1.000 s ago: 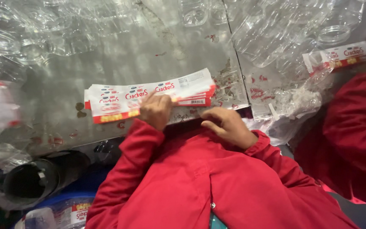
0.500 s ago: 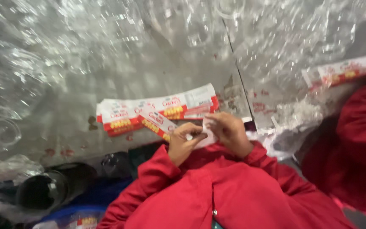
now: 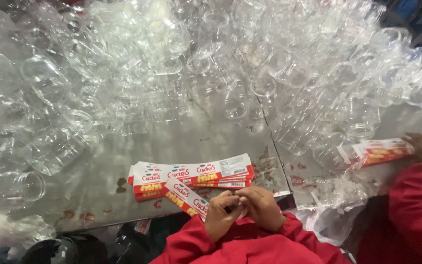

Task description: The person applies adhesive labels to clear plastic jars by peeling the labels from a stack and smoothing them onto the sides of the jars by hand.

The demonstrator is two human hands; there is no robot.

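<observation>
Both hands, left and right, pinch one label at the table edge beside the stack, seemingly peeling its backing; next needs a jar

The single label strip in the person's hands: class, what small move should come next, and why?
Probably peel its end apart: both hands, left hand and right hand, pinch one end of the label strip, lifted off the label stack, with clear plastic jars lying unlabelled nearby.
</observation>
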